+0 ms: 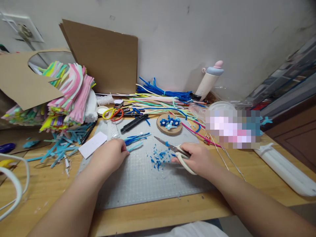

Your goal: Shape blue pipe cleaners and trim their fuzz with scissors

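My right hand (195,158) is wrapped round the cream handles of a pair of scissors (170,146), whose blades point left above the cutting mat (138,184). A scatter of small blue trimmings (159,159) lies below the blades. On the mat's left side, my left hand (112,151) has its fingers pressed together at the near end of a light blue pipe cleaner piece (136,146). Just behind that hand lies a bunch of darker blue pipe cleaner pieces (137,138). Blue flower shapes with white centres (170,122) rest on a round wooden disc (161,128).
Behind the mat are a black pen-like tool (134,123), red-and-yellow scissors (115,113) and long pipe cleaners (158,103). Bundled pastel pipe cleaners (74,95) stand left, near cardboard (106,62). A bottle (209,79) leans against the wall; a white packet (283,171) lies right.
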